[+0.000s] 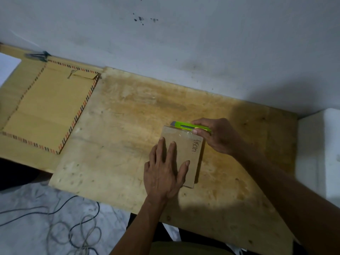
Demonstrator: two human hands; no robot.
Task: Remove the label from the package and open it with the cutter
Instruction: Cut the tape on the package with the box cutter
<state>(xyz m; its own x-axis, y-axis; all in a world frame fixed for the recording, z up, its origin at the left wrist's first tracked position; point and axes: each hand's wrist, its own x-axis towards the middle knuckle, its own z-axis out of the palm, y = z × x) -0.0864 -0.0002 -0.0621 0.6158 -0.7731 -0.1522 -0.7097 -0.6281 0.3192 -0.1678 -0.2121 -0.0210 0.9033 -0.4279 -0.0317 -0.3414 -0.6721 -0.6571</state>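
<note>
A small brown cardboard package [189,144] lies flat on the wooden table [119,126], right of centre. Printed lettering and a strip of clear tape show near its far end. My left hand [163,170] lies flat on the package's near half with fingers spread, pressing it down. My right hand [215,135] is closed around a lime-green cutter [185,126], held along the package's far edge with its grey tip pointing left. I cannot make out any blade, and no label shows on the package.
A large brown envelope [46,111] with a striped border lies at the table's far left. A dark clip [39,55] sits by the wall behind it. Cables [73,227] lie on the floor at lower left. A white block [320,153] stands at the table's right end.
</note>
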